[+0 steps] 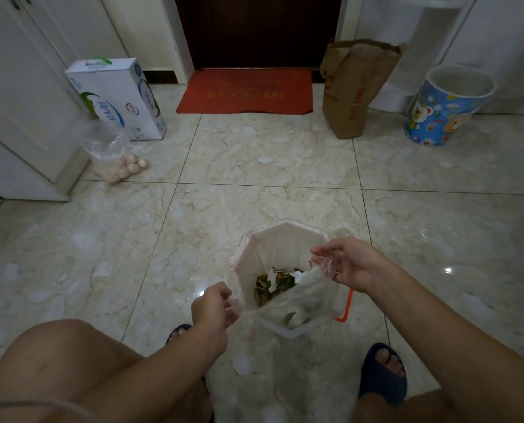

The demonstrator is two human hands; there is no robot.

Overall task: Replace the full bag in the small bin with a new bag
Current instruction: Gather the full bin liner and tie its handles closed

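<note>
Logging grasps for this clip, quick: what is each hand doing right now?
Left hand: closed, pinching the near-left edge of the clear bag in the small bin.
Right hand: fingers pinching the bag's right edge.

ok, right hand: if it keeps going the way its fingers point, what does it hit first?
The right hand points left across the small bin. It likely meets the far side of the bag at the left rim first; depth is unclear from one view.

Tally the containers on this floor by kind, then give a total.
Bins: 2, the small bin between the hands and the cartoon-print bin
Plastic bags: 2, the bin liner and the bag of eggs
Paper bags: 1
Cardboard boxes: 1, the milk carton box
Total: 6
</note>
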